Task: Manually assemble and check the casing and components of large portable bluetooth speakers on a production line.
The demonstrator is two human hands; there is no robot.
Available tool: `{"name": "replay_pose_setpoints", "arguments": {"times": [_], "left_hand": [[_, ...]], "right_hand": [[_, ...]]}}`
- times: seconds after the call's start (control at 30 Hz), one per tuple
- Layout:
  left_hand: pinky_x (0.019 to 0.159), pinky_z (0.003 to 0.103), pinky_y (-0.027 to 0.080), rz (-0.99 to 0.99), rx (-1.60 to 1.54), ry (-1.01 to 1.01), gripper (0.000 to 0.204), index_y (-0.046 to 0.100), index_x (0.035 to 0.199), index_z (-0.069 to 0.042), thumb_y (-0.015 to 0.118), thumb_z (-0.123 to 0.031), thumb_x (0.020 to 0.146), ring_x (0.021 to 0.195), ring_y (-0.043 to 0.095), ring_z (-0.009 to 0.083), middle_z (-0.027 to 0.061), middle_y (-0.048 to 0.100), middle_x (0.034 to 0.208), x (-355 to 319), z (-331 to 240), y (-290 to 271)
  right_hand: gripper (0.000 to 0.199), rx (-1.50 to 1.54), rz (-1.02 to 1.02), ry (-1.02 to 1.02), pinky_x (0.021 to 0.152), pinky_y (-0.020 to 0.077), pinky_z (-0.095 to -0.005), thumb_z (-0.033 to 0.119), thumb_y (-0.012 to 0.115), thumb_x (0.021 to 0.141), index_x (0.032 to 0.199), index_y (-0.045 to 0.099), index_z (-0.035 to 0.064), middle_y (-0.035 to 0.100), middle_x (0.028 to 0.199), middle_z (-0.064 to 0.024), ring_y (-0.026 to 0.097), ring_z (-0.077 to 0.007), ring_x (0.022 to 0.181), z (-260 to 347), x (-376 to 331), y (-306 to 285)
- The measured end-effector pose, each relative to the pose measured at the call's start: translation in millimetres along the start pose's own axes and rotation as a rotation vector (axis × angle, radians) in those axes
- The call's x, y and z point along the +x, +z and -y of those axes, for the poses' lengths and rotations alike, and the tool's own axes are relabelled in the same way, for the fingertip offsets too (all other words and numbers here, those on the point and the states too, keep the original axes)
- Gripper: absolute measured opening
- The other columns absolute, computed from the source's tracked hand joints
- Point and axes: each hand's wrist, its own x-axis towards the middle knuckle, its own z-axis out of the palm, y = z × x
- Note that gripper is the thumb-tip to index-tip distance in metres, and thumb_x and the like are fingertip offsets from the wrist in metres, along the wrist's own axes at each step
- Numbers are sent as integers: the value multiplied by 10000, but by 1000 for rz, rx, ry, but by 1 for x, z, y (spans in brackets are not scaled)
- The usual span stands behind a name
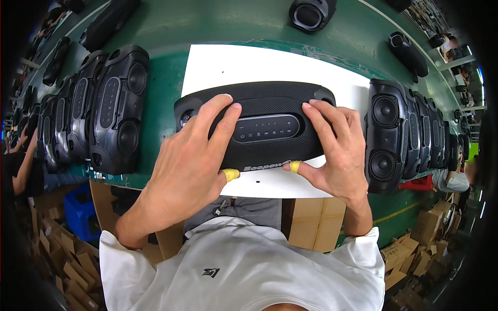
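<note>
A black portable speaker (275, 147) with a mesh covering lies across a white board in front of me. Its oval control panel (267, 128) faces up, with small light symbols on it. My left hand (194, 137) grips the speaker's left part, fingers over the top and thumb at the near edge. On the right, my right hand (337, 147) grips it the same way. Yellow tape wraps both thumbs. The speaker's underside is hidden.
The white board (218, 65) lies on a green bench (166, 62). Rows of dark speaker bodies stand at left (119, 109) and right (384, 137). More speakers sit farther off. Below are a blue stool (80, 212) and cardboard boxes (316, 220). Other people are at both sides.
</note>
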Motion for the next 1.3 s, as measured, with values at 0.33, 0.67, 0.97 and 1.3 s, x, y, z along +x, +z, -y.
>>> {"name": "replay_pose_setpoints", "arguments": {"times": [0.33,0.67,0.97,1.3], "left_hand": [[541,361,519,73,564,-3,963,576,1555,-52,914,-169,661,689,637,229,127,627,1564,5,-13,0],[628,483,531,-37,402,302,189,740,1018,-23,757,-199,950,697,681,356,153,685,735,107,15,-16],[637,545,553,-58,397,137,190,693,1104,-27,638,-164,985,641,703,437,210,690,669,143,31,39],[572,500,534,-141,467,153,296,646,1253,-54,652,-155,974,567,690,389,181,682,628,135,27,43]], "right_hand": [[1044,-109,-39,-98,1157,434,-606,358,998,610,1516,602,21,593,1585,-146,527,-420,1473,-8,-3,29],[963,-128,-83,-106,1128,447,-588,259,983,552,1426,678,-6,635,1523,-163,571,-415,1424,-15,0,34],[841,-85,-121,-75,1145,453,-586,215,929,680,1438,661,-33,612,1549,-198,551,-476,1435,-10,-6,45],[1023,550,0,168,1250,386,-495,283,976,744,1603,488,18,414,1696,-233,444,-415,1535,-60,6,32]]}}
